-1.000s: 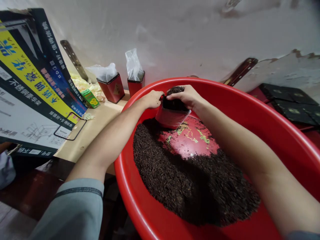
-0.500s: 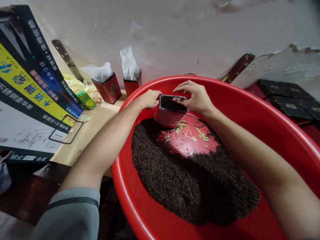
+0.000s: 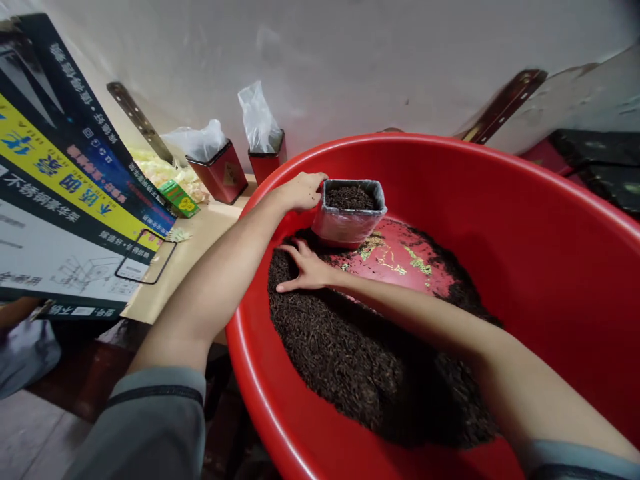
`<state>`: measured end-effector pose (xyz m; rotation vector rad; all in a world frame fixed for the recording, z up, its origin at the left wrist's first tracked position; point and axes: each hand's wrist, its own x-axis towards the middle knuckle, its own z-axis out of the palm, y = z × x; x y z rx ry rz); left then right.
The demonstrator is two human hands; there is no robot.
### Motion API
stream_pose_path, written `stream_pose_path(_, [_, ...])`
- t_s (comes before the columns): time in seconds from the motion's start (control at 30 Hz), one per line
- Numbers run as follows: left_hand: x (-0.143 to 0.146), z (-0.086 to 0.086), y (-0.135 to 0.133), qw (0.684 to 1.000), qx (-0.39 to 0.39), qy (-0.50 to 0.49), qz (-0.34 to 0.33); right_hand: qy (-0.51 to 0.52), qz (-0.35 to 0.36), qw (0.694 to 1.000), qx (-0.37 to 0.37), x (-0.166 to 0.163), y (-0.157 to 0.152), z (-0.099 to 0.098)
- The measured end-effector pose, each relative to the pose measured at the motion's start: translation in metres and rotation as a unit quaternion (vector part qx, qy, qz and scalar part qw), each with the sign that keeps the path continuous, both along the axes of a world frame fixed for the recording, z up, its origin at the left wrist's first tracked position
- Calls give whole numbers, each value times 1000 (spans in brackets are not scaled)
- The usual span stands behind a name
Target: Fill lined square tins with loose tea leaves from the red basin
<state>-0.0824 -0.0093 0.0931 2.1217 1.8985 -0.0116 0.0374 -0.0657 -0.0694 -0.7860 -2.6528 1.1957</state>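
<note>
Mid-basin, one lined tin (image 3: pixel 346 228), holding dark shreds (image 3: pixel 350 198); left hand (image 3: pixel 304 192) gripping its left rim; right hand (image 3: pixel 313 270) spreading, fingers apart, on loose heap (image 3: pixel 330 353); red basin (image 3: pixel 500 233) surrounding. Risk: one-sided grip possibly tipping tin, spilling contents.

Wall (image 3: pixel 350 60): smooth plaster, pale grey, spanning 10 to 2 o'clock, with faint scuffs near 12.
Rough patch (image 3: pixel 617 97): on the wall at 2 o'clock, glossier and uneven.
Brackets: a perforated metal strip (image 3: pixel 140 123) slants against the wall at 10 o'clock; a dark red-brown bar (image 3: pixel 507 107) slants the other way at 2.
Tabletop (image 3: pixel 195 257): light wood-coloured board at 9 o'clock.
Floor (image 3: pixel 37 437): grey with a seam at 8 o'clock, dark reddish just above.
Light: a soft sheen on the wall toward 11 o'clock, dimmer at the upper right corner.
</note>
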Motion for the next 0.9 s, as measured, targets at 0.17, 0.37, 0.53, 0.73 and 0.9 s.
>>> stream_pose_path(0.17, [1, -5, 4, 1000, -1, 6, 8, -14, 117, 993, 10, 8, -21, 19])
stream_pose_path(0.37, [0, -6, 4, 1000, -2, 4, 6, -50, 73, 995, 53, 5, -34, 23])
stream_pose_path(0.53, [-1, -6, 4, 1000, -2, -2, 6, -71, 51, 995, 47, 3, -40, 24])
stream_pose_path(0.73, [-1, -8, 5, 1000, 3, 11, 2, -82, 35, 994, 69, -2, -31, 23])
stream_pose_path(0.9, [-1, -6, 3, 1000, 5, 14, -1, -39, 22, 996, 76, -4, -26, 10])
